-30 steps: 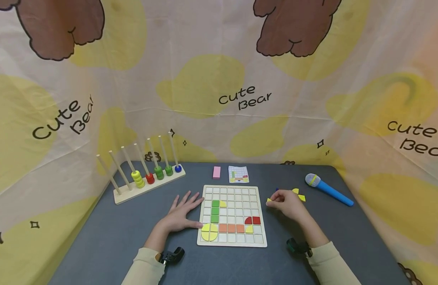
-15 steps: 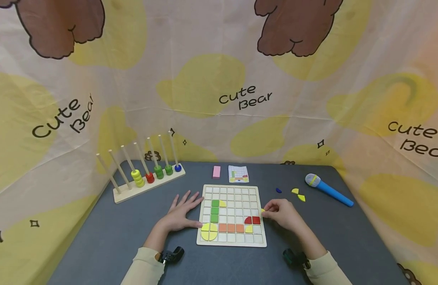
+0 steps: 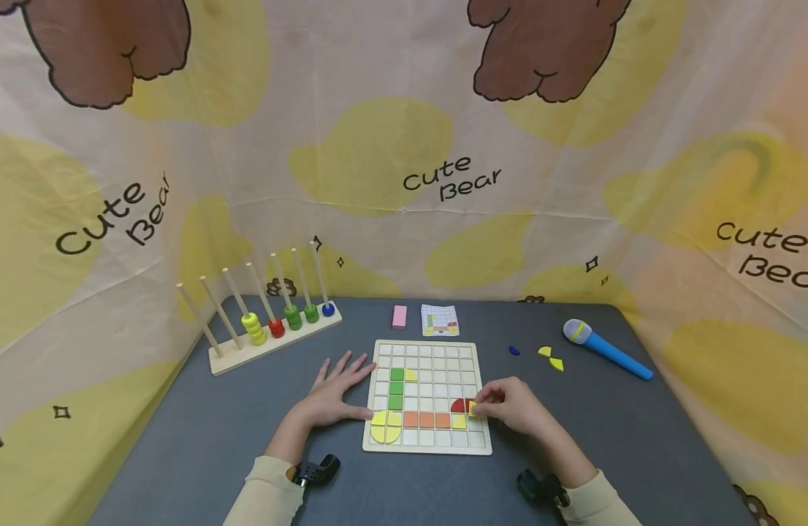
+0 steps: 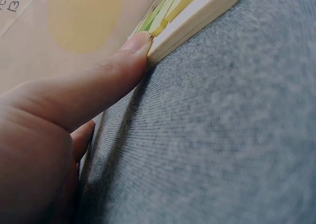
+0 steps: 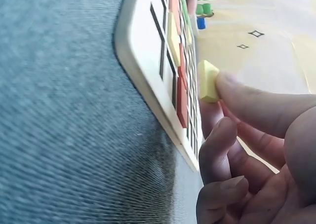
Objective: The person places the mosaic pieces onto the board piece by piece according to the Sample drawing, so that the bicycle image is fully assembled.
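Note:
A square wooden grid board (image 3: pixel 434 385) lies in front of me, holding green squares (image 3: pixel 396 389), orange squares (image 3: pixel 427 420), red pieces (image 3: pixel 457 405) and several yellow quarter-circles (image 3: pixel 386 428). My left hand (image 3: pixel 328 402) is spread flat on the table at the board's left side, and its thumb (image 4: pixel 113 76) touches the board's edge in the left wrist view. Between thumb and fingers, my right hand (image 3: pixel 517 405) pinches a small yellow piece (image 5: pixel 208 82). In the head view it hangs over the board's right columns, overlapping the red square.
Loose yellow pieces (image 3: pixel 557 364) and a blue piece (image 3: pixel 514 351) lie right of the board, near a blue toy microphone (image 3: pixel 611 352). Behind the board are a pink block (image 3: pixel 399 317) and a pattern card (image 3: pixel 440 321). A peg bead counter (image 3: pixel 279 340) stands back left.
My right hand has carried the yellow piece leftward and toward me, from the table right of the board to over its right columns. The left hand has stayed in place.

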`<state>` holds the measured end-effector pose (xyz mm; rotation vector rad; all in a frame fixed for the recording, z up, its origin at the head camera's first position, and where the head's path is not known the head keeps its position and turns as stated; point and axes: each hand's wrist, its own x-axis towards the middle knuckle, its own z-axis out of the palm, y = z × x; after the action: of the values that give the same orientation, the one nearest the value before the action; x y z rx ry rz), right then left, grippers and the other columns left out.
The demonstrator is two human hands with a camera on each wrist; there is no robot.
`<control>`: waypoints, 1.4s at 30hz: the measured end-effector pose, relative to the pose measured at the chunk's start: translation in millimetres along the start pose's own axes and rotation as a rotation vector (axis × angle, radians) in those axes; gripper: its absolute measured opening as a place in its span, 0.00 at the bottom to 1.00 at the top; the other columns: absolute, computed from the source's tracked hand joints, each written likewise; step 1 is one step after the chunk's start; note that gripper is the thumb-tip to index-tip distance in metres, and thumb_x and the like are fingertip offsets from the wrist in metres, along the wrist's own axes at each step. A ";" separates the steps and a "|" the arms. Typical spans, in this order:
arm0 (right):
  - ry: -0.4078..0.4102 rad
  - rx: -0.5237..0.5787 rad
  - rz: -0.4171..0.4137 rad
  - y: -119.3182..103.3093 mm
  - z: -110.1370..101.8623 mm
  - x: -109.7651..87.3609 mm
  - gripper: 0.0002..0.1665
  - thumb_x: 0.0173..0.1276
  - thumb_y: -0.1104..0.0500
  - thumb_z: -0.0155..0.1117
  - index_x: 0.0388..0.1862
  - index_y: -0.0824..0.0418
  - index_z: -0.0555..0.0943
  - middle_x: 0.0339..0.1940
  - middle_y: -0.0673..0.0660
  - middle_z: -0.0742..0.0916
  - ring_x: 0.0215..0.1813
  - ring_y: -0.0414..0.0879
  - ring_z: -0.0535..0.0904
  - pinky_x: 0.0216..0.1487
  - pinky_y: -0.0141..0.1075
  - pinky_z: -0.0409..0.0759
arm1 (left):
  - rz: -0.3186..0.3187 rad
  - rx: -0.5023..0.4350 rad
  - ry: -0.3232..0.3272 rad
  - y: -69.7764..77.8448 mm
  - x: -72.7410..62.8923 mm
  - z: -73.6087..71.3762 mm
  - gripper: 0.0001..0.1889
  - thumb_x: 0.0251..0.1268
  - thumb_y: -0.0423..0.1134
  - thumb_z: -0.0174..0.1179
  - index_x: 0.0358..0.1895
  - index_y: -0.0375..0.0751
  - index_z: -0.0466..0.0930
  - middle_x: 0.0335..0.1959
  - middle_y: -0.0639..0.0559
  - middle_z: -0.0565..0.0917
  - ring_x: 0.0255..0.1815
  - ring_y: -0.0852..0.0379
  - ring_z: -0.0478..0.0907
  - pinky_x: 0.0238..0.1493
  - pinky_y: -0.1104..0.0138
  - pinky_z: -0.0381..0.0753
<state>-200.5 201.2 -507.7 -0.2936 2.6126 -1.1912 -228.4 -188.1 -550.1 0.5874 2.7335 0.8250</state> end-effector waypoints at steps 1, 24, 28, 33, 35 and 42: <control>0.003 -0.013 0.007 0.5 1.4 0.1 0.05 0.61 0.55 0.77 0.33 0.53 0.88 0.26 0.49 0.82 0.32 0.45 0.74 0.29 0.31 0.70 | -0.001 0.000 0.000 0.1 -0.1 -0.1 0.53 0.50 0.73 0.66 0.80 0.62 0.57 0.84 0.56 0.50 0.85 0.43 0.33 0.77 0.39 0.24; 0.020 -0.128 0.029 0.3 18.7 -4.3 0.09 0.57 0.58 0.80 0.25 0.52 0.85 0.20 0.47 0.81 0.27 0.43 0.74 0.27 0.32 0.70 | -0.008 0.007 -0.006 1.4 -2.3 -0.7 0.53 0.51 0.74 0.66 0.80 0.62 0.56 0.84 0.56 0.50 0.85 0.44 0.32 0.78 0.39 0.23; 0.016 -0.133 0.042 -2.6 17.3 -6.6 0.09 0.57 0.58 0.80 0.26 0.53 0.85 0.20 0.47 0.81 0.27 0.43 0.74 0.28 0.33 0.70 | -0.009 0.006 -0.002 2.2 -2.3 -1.2 0.53 0.51 0.73 0.66 0.80 0.62 0.57 0.84 0.56 0.50 0.85 0.44 0.33 0.78 0.39 0.23; -0.007 -0.137 0.034 -6.5 14.2 -9.4 0.07 0.58 0.60 0.79 0.26 0.54 0.86 0.20 0.47 0.81 0.27 0.43 0.74 0.27 0.32 0.70 | -0.001 0.008 0.001 1.6 -1.8 -0.8 0.53 0.51 0.73 0.66 0.80 0.61 0.57 0.84 0.56 0.50 0.85 0.43 0.33 0.78 0.39 0.24; -0.014 -0.133 0.031 -6.2 12.2 -9.7 0.07 0.58 0.60 0.78 0.27 0.54 0.86 0.20 0.47 0.81 0.27 0.43 0.74 0.27 0.32 0.70 | 0.001 0.013 0.001 1.5 -1.6 -0.5 0.53 0.51 0.73 0.66 0.80 0.61 0.57 0.84 0.55 0.50 0.85 0.43 0.33 0.78 0.39 0.24; 0.037 -0.119 0.067 -1.3 -11.5 -3.9 0.05 0.61 0.57 0.77 0.32 0.54 0.87 0.24 0.49 0.82 0.31 0.45 0.74 0.31 0.35 0.73 | -0.009 0.017 -0.006 1.4 0.1 -0.4 0.53 0.50 0.74 0.66 0.80 0.62 0.57 0.84 0.56 0.50 0.85 0.44 0.33 0.78 0.39 0.24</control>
<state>-200.3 209.6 -498.9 -0.2062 2.7080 -1.0315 -228.2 -187.2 -548.9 0.5793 2.7385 0.7974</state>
